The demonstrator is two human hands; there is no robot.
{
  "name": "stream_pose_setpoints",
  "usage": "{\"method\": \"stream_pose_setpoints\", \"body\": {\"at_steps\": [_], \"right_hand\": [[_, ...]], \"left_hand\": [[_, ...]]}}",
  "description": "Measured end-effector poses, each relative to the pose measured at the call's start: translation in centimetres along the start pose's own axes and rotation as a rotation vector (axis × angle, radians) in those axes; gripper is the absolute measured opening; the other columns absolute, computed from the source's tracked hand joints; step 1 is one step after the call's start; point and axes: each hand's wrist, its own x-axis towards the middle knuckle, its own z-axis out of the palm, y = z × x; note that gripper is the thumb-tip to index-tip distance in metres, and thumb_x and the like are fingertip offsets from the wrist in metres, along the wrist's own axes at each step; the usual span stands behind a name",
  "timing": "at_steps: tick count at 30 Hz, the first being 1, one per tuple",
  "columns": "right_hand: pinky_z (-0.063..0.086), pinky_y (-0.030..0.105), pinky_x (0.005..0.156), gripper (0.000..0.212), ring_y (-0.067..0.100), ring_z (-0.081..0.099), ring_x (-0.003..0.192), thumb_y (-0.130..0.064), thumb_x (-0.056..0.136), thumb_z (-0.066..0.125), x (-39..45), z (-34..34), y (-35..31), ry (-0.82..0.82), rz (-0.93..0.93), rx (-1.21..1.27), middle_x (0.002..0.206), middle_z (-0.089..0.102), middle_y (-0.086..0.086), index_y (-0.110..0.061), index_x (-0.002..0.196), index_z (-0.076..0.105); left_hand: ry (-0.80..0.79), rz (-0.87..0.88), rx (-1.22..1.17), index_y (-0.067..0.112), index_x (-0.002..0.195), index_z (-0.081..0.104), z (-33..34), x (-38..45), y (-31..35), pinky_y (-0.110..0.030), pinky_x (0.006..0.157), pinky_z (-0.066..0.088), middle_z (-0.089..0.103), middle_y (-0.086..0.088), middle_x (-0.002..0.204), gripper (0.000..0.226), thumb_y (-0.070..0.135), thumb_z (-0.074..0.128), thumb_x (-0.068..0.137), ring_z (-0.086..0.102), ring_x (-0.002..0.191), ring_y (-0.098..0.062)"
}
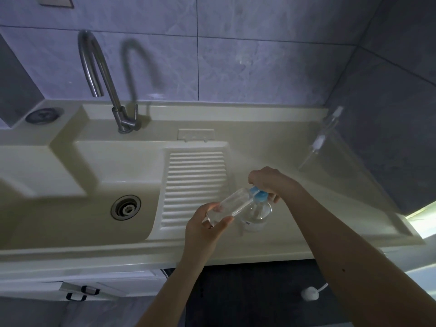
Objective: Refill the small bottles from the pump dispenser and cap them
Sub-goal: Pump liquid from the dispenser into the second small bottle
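- Head view shows us a cream countertop (295,147) with a sink (77,208) set into its left part and a ribbed draining board (195,187) just right of the basin.
- We see the left hand (205,228) with fingers and thumb curled round a small clear bottle (230,205), tilted so its open mouth points up and right.
- That mouth sits at the blue pump head (258,194) of the pump dispenser (258,213), a clear bottle standing on the countertop near its front edge, just right of the draining board.
- We find the right hand (269,182) resting on top of the blue pump head, fingers bent down over it.
- Two more clear bottles with white caps (328,131) stand near the countertop's back right corner, against the wall.
- A steel tap (103,79) rises from the back edge behind the basin.
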Motion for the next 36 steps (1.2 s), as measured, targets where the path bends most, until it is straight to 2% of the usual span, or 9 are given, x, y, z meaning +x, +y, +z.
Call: {"method": "stream_pose_setpoints", "body": {"at_steps": [4, 8, 13, 18, 22, 26, 30, 33, 36], "right_hand": [[0.045, 0.028, 0.066, 0.019, 0.022, 0.053, 0.061, -0.023, 0.083, 0.045, 0.1, 0.6, 0.1, 0.081, -0.015, -0.023, 0.077, 0.054, 0.009, -0.008, 0.072, 0.051], [0.044, 0.028, 0.061, 0.021, 0.021, 0.053, 0.062, -0.025, 0.086, 0.046, 0.3, 0.4, 0.2, 0.038, -0.013, -0.037, 0.079, 0.053, 0.008, -0.007, 0.083, 0.055], [0.045, 0.041, 0.092, 0.032, 0.035, 0.057, 0.104, -0.046, 0.085, 0.052, -0.3, -1.0, -0.2, -0.224, 0.09, 0.035, 0.11, 0.055, 0.01, -0.016, 0.09, 0.061], [0.043, 0.045, 0.097, 0.03, 0.044, 0.051, 0.118, -0.045, 0.09, 0.048, -1.1, -0.9, -0.4, -0.253, 0.112, 0.067, 0.11, 0.05, 0.011, -0.017, 0.08, 0.055], [0.05, 0.043, 0.085, 0.039, 0.044, 0.058, 0.106, -0.034, 0.091, 0.045, -1.0, -0.3, -0.3, -0.171, 0.098, 0.045, 0.119, 0.055, 0.021, -0.006, 0.117, 0.05], [0.044, 0.027, 0.06, 0.025, 0.028, 0.058, 0.066, -0.023, 0.09, 0.04, -0.8, 0.2, 0.2, -0.001, 0.023, 0.002, 0.081, 0.055, 0.013, -0.003, 0.081, 0.052], [0.04, 0.023, 0.052, 0.022, 0.024, 0.053, 0.058, -0.024, 0.087, 0.041, -0.8, 0.4, 0.3, 0.05, 0.026, -0.009, 0.078, 0.051, 0.01, -0.007, 0.077, 0.05], [0.049, 0.029, 0.066, 0.025, 0.03, 0.061, 0.07, -0.023, 0.089, 0.043, -0.8, 0.3, 0.3, -0.009, 0.025, -0.023, 0.094, 0.06, 0.015, -0.002, 0.087, 0.057], [0.045, 0.042, 0.1, 0.047, 0.043, 0.055, 0.119, -0.033, 0.095, 0.043, -1.3, -0.3, -0.2, -0.177, 0.085, 0.029, 0.134, 0.054, 0.019, -0.001, 0.127, 0.055]], "left_hand": [[-0.013, -0.004, 0.018, 0.018, 0.101, 0.062, 0.0, -0.2, -0.2, -0.006, 0.057, 0.044, 0.065, 0.012, 0.089, 0.029, 0.013, 0.077, 0.076, 0.062, 0.071, 0.011], [-0.006, 0.012, 0.05, 0.016, 0.102, 0.063, 0.1, -0.1, -0.1, -0.005, 0.055, 0.042, 0.063, 0.013, 0.09, 0.028, 0.014, 0.077, 0.077, 0.06, 0.069, 0.012], [-0.019, 0.048, 0.056, 0.017, 0.1, 0.064, 0.2, -0.2, 0.2, -0.005, 0.056, 0.041, 0.065, 0.009, 0.091, 0.026, 0.014, 0.076, 0.077, 0.059, 0.066, 0.009], [-0.023, -0.001, 0.04, 0.023, 0.099, 0.064, 0.2, -0.1, -0.6, -0.013, 0.063, 0.049, 0.069, 0.006, 0.094, 0.026, 0.02, 0.077, 0.076, 0.069, 0.078, -0.01], [-0.004, -0.003, 0.008, 0.023, 0.099, 0.064, 0.3, -0.3, -0.5, -0.011, 0.063, 0.048, 0.069, 0.007, 0.095, 0.026, 0.016, 0.076, 0.077, 0.069, 0.081, -0.014], [-0.007, -0.036, 0.005, 0.017, 0.104, 0.065, 0.4, -0.5, -0.7, -0.009, 0.062, 0.047, 0.069, 0.003, 0.095, 0.029, 0.017, 0.076, 0.077, 0.068, 0.08, -0.009], [-0.013, 0.007, 0.04, 0.02, 0.099, 0.065, 0.4, -0.7, -0.5, -0.007, 0.06, 0.044, 0.067, 0.008, 0.097, 0.024, 0.016, 0.075, 0.078, 0.064, 0.077, -0.002], [-0.021, 0.018, 0.041, 0.017, 0.101, 0.065, 0.3, -0.7, -0.3, -0.006, 0.059, 0.042, 0.066, 0.007, 0.097, 0.025, 0.014, 0.075, 0.078, 0.06, 0.074, 0.008], [-0.041, 0.016, 0.029, 0.016, 0.101, 0.064, 0.1, -0.7, -0.3, -0.006, 0.058, 0.044, 0.067, 0.004, 0.097, 0.025, 0.013, 0.075, 0.078, 0.063, 0.071, 0.006]]}}
